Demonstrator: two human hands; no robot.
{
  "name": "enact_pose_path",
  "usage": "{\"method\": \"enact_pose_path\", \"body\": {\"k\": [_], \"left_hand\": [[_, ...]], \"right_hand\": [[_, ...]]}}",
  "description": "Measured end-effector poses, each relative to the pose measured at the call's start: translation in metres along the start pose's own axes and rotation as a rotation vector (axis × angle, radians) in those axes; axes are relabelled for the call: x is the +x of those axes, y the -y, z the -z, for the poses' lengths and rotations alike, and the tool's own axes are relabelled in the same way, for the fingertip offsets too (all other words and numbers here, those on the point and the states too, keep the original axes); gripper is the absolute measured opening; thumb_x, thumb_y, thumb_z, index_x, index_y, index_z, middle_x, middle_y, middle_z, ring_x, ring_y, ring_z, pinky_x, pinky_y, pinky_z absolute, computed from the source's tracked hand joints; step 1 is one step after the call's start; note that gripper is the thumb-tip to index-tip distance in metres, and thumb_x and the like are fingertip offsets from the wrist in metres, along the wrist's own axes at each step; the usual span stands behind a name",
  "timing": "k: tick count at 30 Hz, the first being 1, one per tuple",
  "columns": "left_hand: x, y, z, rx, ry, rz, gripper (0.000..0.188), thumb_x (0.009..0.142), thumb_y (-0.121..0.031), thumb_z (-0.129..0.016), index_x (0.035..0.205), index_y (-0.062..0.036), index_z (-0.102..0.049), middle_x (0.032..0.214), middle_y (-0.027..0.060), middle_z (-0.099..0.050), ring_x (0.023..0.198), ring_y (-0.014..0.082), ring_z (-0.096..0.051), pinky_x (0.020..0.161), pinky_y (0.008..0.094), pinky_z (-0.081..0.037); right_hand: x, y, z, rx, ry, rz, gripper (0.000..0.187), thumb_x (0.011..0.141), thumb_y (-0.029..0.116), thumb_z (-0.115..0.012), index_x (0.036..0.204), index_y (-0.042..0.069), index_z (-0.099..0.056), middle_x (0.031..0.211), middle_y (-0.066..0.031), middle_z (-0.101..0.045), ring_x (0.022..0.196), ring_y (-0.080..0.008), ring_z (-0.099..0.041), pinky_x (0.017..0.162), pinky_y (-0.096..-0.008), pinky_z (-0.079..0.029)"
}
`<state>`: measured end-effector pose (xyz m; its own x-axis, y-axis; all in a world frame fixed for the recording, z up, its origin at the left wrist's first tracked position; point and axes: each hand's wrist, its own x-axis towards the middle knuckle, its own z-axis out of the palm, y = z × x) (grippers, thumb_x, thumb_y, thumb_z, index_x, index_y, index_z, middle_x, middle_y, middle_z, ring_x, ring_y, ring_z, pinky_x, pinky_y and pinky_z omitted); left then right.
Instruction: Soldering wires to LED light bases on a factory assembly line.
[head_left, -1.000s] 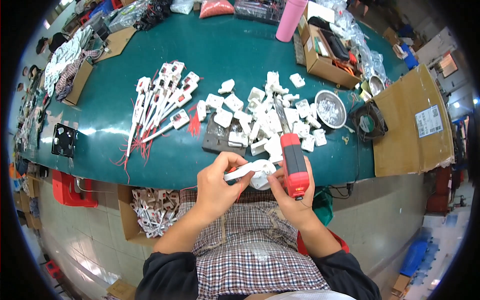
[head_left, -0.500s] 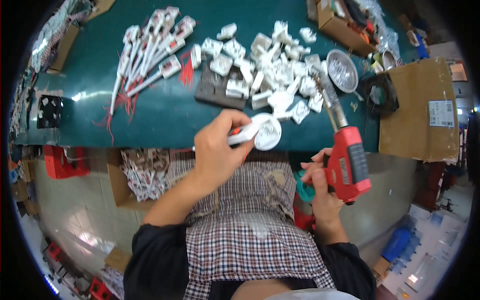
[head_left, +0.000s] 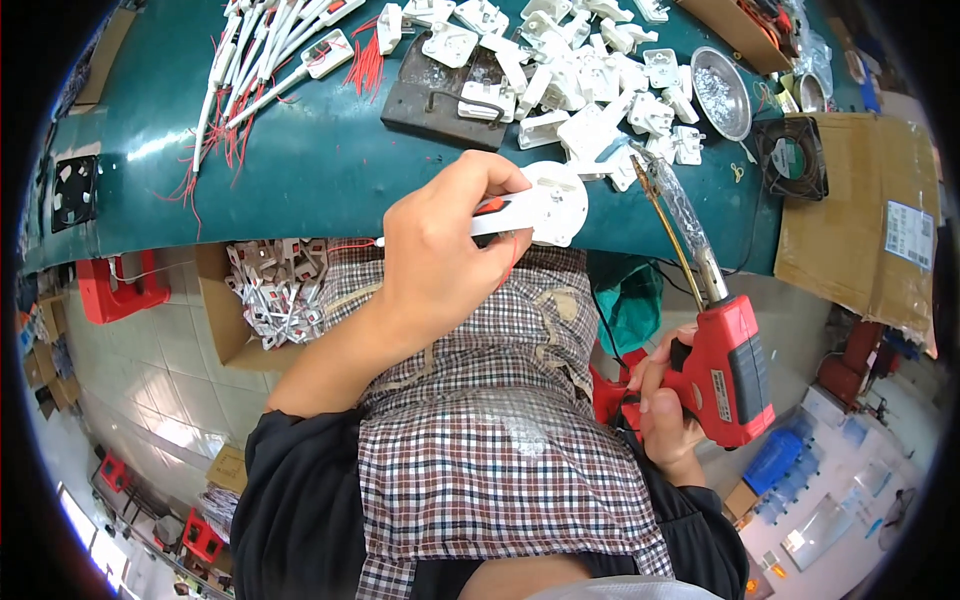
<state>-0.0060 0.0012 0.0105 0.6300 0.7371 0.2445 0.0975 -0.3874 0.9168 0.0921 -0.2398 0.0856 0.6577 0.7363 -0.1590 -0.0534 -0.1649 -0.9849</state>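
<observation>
My left hand (head_left: 440, 230) pinches a white plastic housing (head_left: 560, 200) with a round head, held over the table's front edge. A red-and-black part shows in its handle, and thin red wires trail from it. In my right hand (head_left: 662, 400) is a red-and-black soldering gun (head_left: 735, 385), gripped by its handle. Its long metal barrel and thin feed tube point up and left, with the tip near the white pile, to the right of the housing and apart from it. Loose white plastic parts (head_left: 590, 85) lie heaped behind my hands, partly on a dark block (head_left: 425, 100).
Finished-looking white sticks with red wires (head_left: 265, 55) lie at the back left. A metal dish (head_left: 747, 108), a black fan (head_left: 790, 160) and a cardboard box (head_left: 850, 205) stand at the right. Below the table are a box of white parts (head_left: 280, 290) and a red stool (head_left: 120, 285).
The view has shifted, so the table sits higher. The housing's round head has turned and shows a flatter face. The soldering gun has moved right and lower relative to my body.
</observation>
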Motion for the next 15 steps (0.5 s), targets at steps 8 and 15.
{"method": "enact_pose_path", "body": {"k": [8, 15], "left_hand": [[0.006, 0.003, -0.002, 0.003, -0.072, 0.008, 0.03, 0.068, -0.001, -0.082, 0.092, -0.0063, -0.065, 0.086, 0.0077, -0.069, 0.073, 0.0238, -0.07, 0.066, 0.0333, -0.054], [0.001, 0.003, -0.01, 0.008, -0.045, -0.096, 0.022, 0.08, 0.004, -0.079, 0.095, -0.0008, -0.064, 0.093, 0.009, -0.072, 0.083, 0.0147, -0.072, 0.07, 0.0255, -0.056]], "right_hand": [[-0.01, 0.007, 0.01, -0.203, 0.071, -0.171, 0.048, 0.093, 0.017, -0.07, 0.134, 0.002, -0.049, 0.106, -0.01, -0.052, 0.073, -0.0158, -0.057, 0.061, -0.0302, -0.049], [-0.016, -0.008, 0.019, -0.43, 0.067, 0.0, 0.042, 0.094, 0.017, -0.07, 0.13, 0.003, -0.051, 0.105, -0.0099, -0.053, 0.067, -0.0143, -0.055, 0.056, -0.0267, -0.047]]}}
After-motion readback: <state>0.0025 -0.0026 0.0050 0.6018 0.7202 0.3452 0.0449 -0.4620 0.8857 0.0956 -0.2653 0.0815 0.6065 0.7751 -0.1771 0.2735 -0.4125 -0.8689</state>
